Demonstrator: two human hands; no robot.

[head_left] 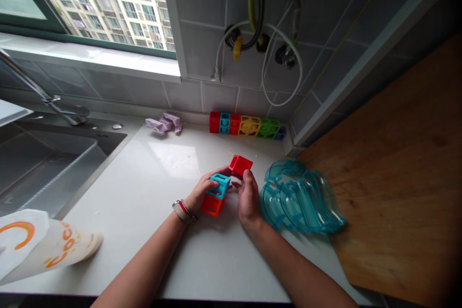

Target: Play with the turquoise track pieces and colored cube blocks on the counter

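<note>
In the head view, my left hand (199,193) grips a light-blue hollow block (221,186), which is stacked with an orange hollow block (212,205) below it. My right hand (248,198) holds a red hollow block (240,165), its thumb against the near side. The fingertips of my left hand reach close to the red block too; whether they touch it I cannot tell. By the wall stands a row of coloured blocks (249,126) in red, blue, yellow, green and dark blue.
Translucent teal plastic pieces (299,199) lie right of my hands, beside a wooden board (393,178). Crumpled purple pieces (164,123) sit near the wall. At left are a sink (108,142), a faucet (54,98) and a paper cup (54,243). Cables (265,33) hang above.
</note>
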